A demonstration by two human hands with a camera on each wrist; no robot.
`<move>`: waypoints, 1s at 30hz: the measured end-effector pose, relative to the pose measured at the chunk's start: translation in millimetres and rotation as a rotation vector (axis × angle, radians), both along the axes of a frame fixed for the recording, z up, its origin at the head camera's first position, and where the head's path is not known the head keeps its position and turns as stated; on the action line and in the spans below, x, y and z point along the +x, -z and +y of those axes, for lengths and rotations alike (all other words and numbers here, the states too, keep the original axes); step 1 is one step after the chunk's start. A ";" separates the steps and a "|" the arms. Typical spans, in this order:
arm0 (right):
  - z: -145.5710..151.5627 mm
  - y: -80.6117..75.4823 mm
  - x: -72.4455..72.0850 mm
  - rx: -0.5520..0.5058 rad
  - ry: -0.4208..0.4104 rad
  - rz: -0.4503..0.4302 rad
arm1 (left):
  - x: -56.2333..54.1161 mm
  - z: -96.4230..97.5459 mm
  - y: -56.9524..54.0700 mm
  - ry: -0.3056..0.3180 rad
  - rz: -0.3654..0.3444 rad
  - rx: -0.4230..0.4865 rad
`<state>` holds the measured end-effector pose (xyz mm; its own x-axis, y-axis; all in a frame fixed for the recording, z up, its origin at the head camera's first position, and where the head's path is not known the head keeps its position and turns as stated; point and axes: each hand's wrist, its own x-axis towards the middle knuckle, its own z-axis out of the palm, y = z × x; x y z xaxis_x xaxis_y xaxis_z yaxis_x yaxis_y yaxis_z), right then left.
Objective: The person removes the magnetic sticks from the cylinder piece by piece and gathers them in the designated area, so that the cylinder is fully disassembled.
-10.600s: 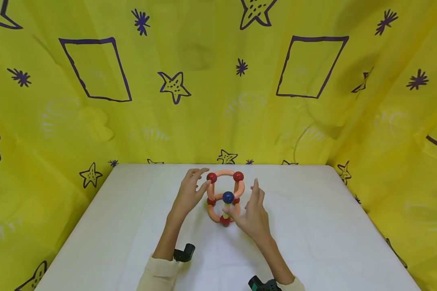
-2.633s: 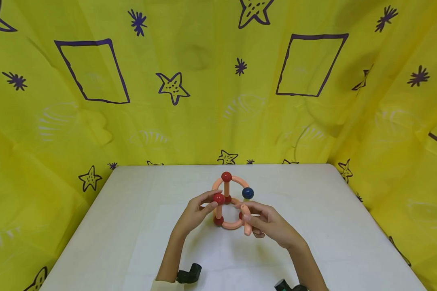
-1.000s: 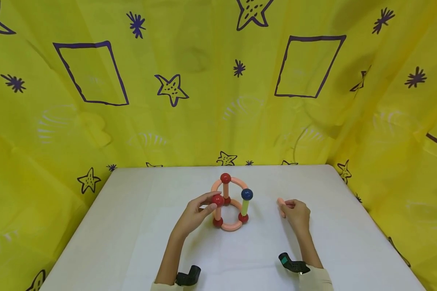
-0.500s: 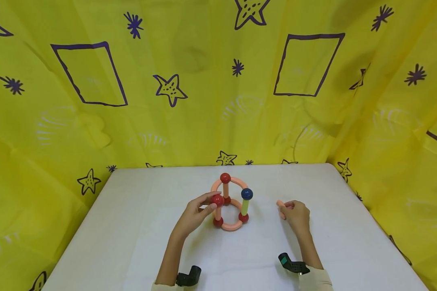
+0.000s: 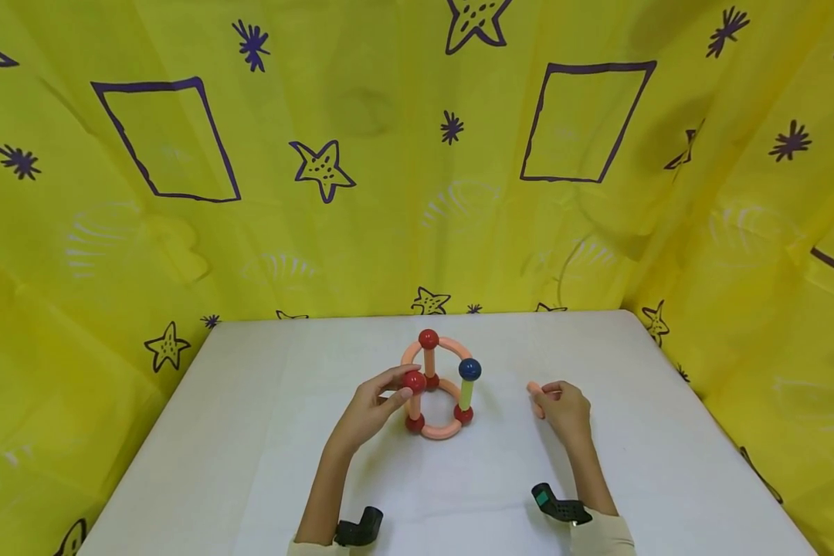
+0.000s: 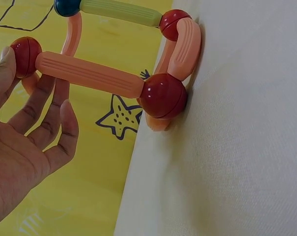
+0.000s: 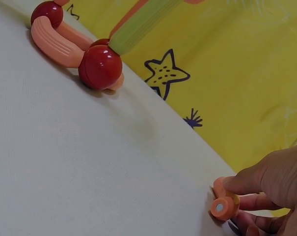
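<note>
A magnetic frame of balls and rods stands mid-table in the head view. Its lower ring has red balls and curved orange rods (image 5: 442, 433). Two orange posts and a light green rod (image 5: 466, 395) rise from it; the green one carries a blue ball (image 5: 469, 369). Curved rods link the back top red ball (image 5: 428, 338) with the blue ball and the front-left red ball (image 5: 414, 382). My left hand (image 5: 364, 409) pinches that front-left ball between thumb and fingers. Right of the frame, my right hand (image 5: 568, 411) pinches a curved orange magnetic rod (image 7: 223, 204) at the tabletop.
The white table (image 5: 250, 463) meets a yellow curtain (image 5: 375, 247) with dark star drawings at its back and sides. A black wrist camera (image 5: 360, 527) sits on the left wrist, another black camera (image 5: 559, 506) on the right.
Since the earliest frame the frame has turned, its blue ball going from front to right. The right hand has carried the curved rod from beside it rightward to the table. The last second shows hardly any movement.
</note>
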<state>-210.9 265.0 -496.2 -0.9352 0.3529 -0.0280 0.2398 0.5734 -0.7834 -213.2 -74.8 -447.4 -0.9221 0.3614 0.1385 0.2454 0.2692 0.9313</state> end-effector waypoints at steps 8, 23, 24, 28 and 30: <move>1.4 1.0 1.4 -0.035 0.000 -0.007 | 0.1 -0.8 1.0 0.000 0.012 0.001; -17.4 -18.9 12.6 -0.041 0.098 0.307 | 0.2 -0.2 1.5 0.008 -0.007 -0.009; -20.0 -20.9 13.4 -0.051 0.068 0.305 | 0.2 -0.2 1.4 0.006 -0.008 -0.010; -32.9 -25.6 16.5 -0.106 -0.108 0.268 | 0.0 -0.4 1.0 0.002 -0.007 0.004; -40.4 -25.3 17.0 -0.122 -0.194 0.233 | 0.1 -0.5 0.6 -0.002 -0.005 0.009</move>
<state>-193.8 224.6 -471.0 -0.9710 0.1743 0.1635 -0.0585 0.4898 -0.8699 -213.2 -75.4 -448.0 -0.9236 0.3580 0.1373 0.2401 0.2610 0.9350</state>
